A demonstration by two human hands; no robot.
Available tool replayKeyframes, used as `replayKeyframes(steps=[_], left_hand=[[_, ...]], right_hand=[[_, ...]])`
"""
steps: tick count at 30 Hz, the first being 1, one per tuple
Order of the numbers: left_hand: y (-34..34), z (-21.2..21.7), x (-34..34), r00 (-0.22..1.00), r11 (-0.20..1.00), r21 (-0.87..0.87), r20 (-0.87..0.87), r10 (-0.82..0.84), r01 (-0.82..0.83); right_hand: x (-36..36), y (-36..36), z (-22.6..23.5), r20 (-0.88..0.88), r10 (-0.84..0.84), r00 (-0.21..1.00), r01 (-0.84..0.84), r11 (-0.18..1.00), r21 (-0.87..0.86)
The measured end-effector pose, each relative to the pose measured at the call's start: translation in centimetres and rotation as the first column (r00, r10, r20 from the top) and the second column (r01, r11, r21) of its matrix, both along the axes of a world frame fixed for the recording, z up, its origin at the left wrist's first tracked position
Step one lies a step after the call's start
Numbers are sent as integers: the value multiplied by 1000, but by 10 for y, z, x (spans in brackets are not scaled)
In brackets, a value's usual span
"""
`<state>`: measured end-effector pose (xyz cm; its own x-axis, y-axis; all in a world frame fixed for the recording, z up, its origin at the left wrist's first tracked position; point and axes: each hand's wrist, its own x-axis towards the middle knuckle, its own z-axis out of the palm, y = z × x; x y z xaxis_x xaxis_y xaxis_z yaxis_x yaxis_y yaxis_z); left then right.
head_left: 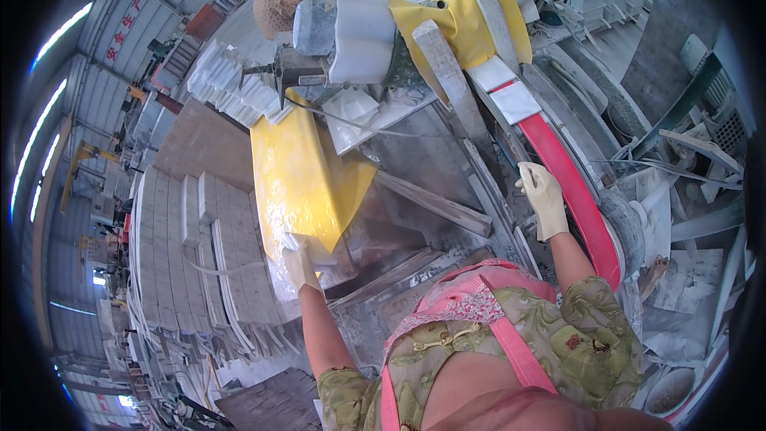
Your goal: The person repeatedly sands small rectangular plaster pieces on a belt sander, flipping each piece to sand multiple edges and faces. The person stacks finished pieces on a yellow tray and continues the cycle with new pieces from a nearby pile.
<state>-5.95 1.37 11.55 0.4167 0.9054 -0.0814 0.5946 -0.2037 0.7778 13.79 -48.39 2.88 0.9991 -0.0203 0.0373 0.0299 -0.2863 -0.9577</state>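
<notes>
The left cream-gloved hand (300, 266) grips a flat white stone piece (317, 249) by the near end of the wet yellow sheet (289, 164); firm edge pressure should prevent slipping. The right cream-gloved hand (544, 201), fingers loosely parted, should avoid the long red belt (565, 169).

Slabs (169, 255) stand left of the sheet (289, 168), tiles (515, 102) on the belt (565, 172) at right.

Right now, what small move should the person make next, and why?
Probably lift the white piece at the left hand clear of the nearer yellow sheet. The right hand looks empty beside the red strip, whose near stretch is bare, with two white tiles farther along. Whether the piece is firmly gripped is hard to tell.
</notes>
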Motion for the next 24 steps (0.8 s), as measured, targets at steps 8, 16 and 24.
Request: replayKeyframes(steps=[8,16,24], left_hand=[[3,-2,0,1000,1000,4,-7,10,-10],[5,-6,-2,999,1000,-10,40,-3,3],[4,-3,-1,999,1000,10,-34,10,-10]], right_hand=[[-1,1,0,17,-13,1000,13,1000,18],[-2,1,0,20,-15,1000,15,1000,21],[-2,0,2,16,-11,1000,11,1000,-8]])
